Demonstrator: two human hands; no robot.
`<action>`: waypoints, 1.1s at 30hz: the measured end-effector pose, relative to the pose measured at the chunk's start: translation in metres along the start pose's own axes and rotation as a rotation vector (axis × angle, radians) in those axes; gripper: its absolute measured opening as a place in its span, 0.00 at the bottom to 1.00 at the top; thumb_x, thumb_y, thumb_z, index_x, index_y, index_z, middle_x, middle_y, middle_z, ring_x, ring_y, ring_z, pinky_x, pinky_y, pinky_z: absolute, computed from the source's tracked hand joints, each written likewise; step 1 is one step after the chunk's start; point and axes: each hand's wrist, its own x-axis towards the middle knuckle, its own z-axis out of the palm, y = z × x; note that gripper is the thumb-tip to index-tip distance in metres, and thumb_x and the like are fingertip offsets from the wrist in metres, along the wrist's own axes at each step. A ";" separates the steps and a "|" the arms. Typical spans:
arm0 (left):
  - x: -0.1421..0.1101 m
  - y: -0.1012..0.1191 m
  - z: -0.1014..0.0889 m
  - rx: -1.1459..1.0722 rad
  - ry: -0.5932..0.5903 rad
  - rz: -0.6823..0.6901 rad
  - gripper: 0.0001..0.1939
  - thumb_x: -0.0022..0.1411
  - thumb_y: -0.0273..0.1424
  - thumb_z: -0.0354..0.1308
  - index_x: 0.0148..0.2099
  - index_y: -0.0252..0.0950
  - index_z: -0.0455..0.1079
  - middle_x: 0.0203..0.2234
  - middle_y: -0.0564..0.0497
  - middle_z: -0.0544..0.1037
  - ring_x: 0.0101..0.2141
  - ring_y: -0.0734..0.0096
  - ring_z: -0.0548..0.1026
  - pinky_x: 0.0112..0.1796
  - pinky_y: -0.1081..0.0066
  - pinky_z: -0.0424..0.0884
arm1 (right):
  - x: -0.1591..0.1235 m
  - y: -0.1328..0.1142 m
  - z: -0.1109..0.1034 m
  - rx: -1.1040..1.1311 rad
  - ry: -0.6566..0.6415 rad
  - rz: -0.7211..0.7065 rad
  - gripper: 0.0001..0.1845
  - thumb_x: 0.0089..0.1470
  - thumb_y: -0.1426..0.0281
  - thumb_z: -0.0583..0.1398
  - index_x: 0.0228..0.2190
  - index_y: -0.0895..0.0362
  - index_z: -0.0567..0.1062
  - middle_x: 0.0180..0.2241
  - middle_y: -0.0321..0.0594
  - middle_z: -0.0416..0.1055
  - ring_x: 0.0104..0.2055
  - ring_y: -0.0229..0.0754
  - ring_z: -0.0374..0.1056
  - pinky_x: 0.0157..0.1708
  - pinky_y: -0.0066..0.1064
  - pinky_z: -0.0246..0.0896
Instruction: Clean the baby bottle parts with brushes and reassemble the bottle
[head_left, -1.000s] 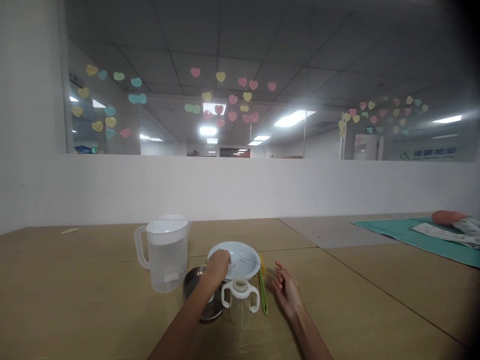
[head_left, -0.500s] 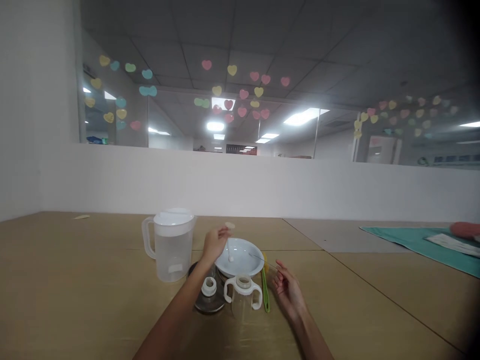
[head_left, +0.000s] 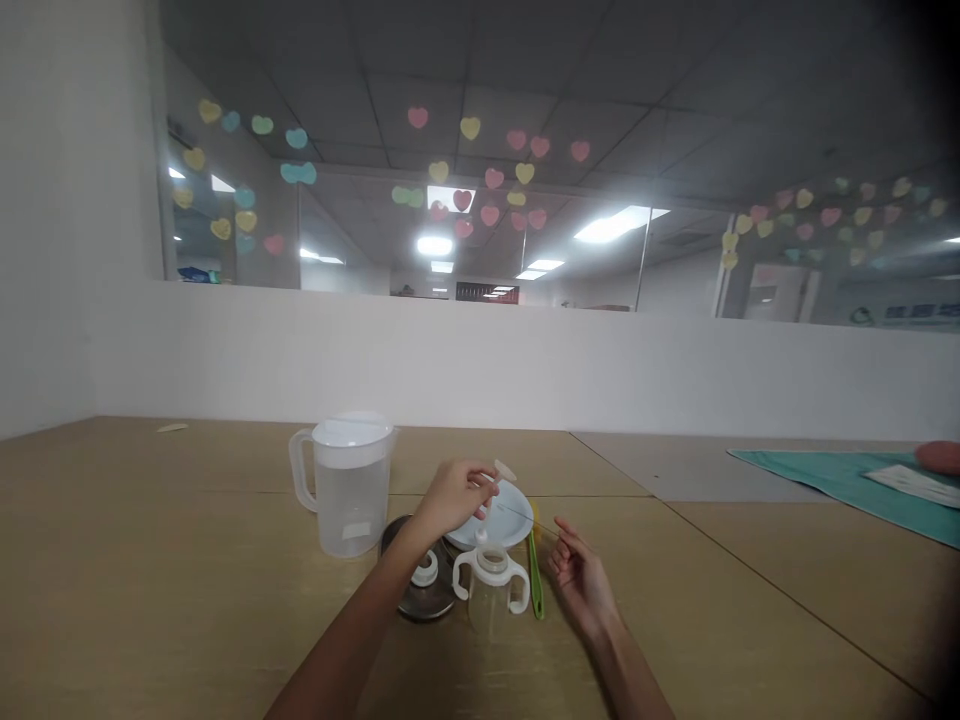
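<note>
My left hand (head_left: 459,494) pinches a pale bottle nipple (head_left: 505,470) with a thin straw hanging from it. The white weight (head_left: 481,537) at the straw's lower end is just above and left of the bottle's mouth. The clear baby bottle (head_left: 491,598) stands upright, uncapped, with two white handles. Between the fingers of my right hand (head_left: 581,575) is a thin wire-like brush (head_left: 534,517), its far end over the white bowl (head_left: 517,515). A white collar ring (head_left: 425,570) rests on a dark round metal plate (head_left: 435,603), partly hidden by my left forearm.
A lidded clear pitcher (head_left: 352,505) of water stands at the left. A green-handled brush (head_left: 536,585) with a yellow head lies right of the bottle. On the far right is a teal cloth (head_left: 817,475). A white wall with a window (head_left: 375,355) borders the table's back.
My left hand has moved right and slightly nearer, carrying the nipple and straw from over the bowl to near the bottle's mouth. My right hand stays about the same.
</note>
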 end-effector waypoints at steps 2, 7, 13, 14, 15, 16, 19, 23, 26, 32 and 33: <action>-0.001 -0.003 -0.001 0.068 -0.094 -0.012 0.10 0.50 0.26 0.57 0.37 0.29 0.72 0.23 0.51 0.74 0.21 0.78 0.70 0.20 0.77 0.70 | 0.000 -0.001 0.002 -0.004 -0.008 0.007 0.19 0.34 0.73 0.66 0.34 0.57 0.72 0.14 0.25 0.55 0.17 0.28 0.49 0.16 0.20 0.50; -0.001 -0.006 -0.006 0.183 -0.159 -0.001 0.11 0.49 0.27 0.57 0.36 0.29 0.72 0.26 0.48 0.75 0.23 0.75 0.72 0.22 0.76 0.71 | -0.002 -0.002 0.006 -0.012 -0.011 0.014 0.21 0.33 0.73 0.67 0.35 0.57 0.72 0.13 0.24 0.56 0.16 0.28 0.50 0.15 0.20 0.51; -0.001 0.002 -0.013 0.158 -0.034 0.098 0.12 0.50 0.29 0.57 0.38 0.30 0.73 0.29 0.46 0.77 0.26 0.73 0.73 0.25 0.76 0.71 | 0.000 0.000 0.004 -0.035 -0.017 0.003 0.21 0.33 0.73 0.66 0.35 0.58 0.71 0.13 0.24 0.56 0.16 0.28 0.50 0.15 0.20 0.50; -0.002 0.004 -0.013 0.144 -0.031 0.104 0.12 0.50 0.29 0.57 0.38 0.30 0.73 0.28 0.46 0.77 0.26 0.73 0.73 0.25 0.76 0.71 | 0.001 0.000 0.003 -0.037 -0.022 0.000 0.21 0.33 0.73 0.66 0.35 0.58 0.71 0.13 0.24 0.56 0.16 0.28 0.50 0.15 0.20 0.50; -0.003 0.005 -0.012 0.132 -0.038 0.106 0.13 0.50 0.30 0.57 0.38 0.30 0.73 0.28 0.46 0.76 0.26 0.73 0.73 0.25 0.76 0.71 | 0.001 0.001 0.003 -0.040 -0.027 -0.003 0.20 0.33 0.73 0.66 0.34 0.58 0.71 0.13 0.24 0.56 0.16 0.28 0.50 0.15 0.20 0.50; -0.004 0.007 -0.011 0.125 -0.055 0.107 0.13 0.50 0.30 0.57 0.39 0.29 0.73 0.28 0.46 0.76 0.26 0.73 0.73 0.25 0.76 0.71 | 0.001 0.001 0.002 -0.044 -0.031 -0.007 0.20 0.34 0.72 0.66 0.34 0.57 0.71 0.14 0.24 0.56 0.16 0.29 0.50 0.15 0.20 0.50; -0.007 0.008 -0.007 0.142 -0.107 0.100 0.12 0.50 0.29 0.56 0.38 0.29 0.73 0.27 0.46 0.76 0.26 0.72 0.74 0.25 0.76 0.71 | 0.001 0.001 0.001 -0.064 -0.032 -0.017 0.19 0.35 0.72 0.65 0.34 0.57 0.72 0.14 0.24 0.55 0.16 0.29 0.51 0.15 0.21 0.50; -0.010 0.006 -0.005 0.301 -0.248 0.092 0.09 0.49 0.27 0.57 0.34 0.31 0.74 0.27 0.47 0.78 0.27 0.70 0.74 0.29 0.75 0.69 | 0.001 0.002 0.002 -0.093 -0.024 -0.013 0.20 0.34 0.71 0.65 0.34 0.58 0.72 0.14 0.25 0.57 0.15 0.29 0.52 0.14 0.21 0.51; -0.013 0.005 -0.004 0.528 -0.373 0.128 0.07 0.45 0.27 0.61 0.31 0.34 0.76 0.27 0.50 0.79 0.30 0.69 0.75 0.32 0.76 0.67 | 0.001 0.005 0.003 -0.130 -0.024 -0.008 0.20 0.33 0.72 0.66 0.34 0.58 0.73 0.13 0.25 0.58 0.14 0.29 0.51 0.13 0.20 0.50; -0.014 0.000 -0.008 0.793 -0.316 0.128 0.14 0.44 0.31 0.65 0.37 0.39 0.77 0.34 0.50 0.80 0.36 0.64 0.75 0.33 0.74 0.66 | -0.001 0.007 0.006 -0.217 -0.057 0.001 0.19 0.34 0.70 0.68 0.34 0.59 0.74 0.16 0.30 0.66 0.15 0.29 0.56 0.13 0.20 0.51; -0.013 -0.002 -0.011 0.818 -0.295 0.114 0.14 0.44 0.30 0.65 0.37 0.38 0.77 0.34 0.49 0.80 0.36 0.64 0.75 0.33 0.74 0.66 | -0.001 0.007 0.006 -0.224 -0.060 0.002 0.20 0.34 0.70 0.68 0.34 0.59 0.74 0.17 0.31 0.68 0.15 0.29 0.57 0.13 0.20 0.52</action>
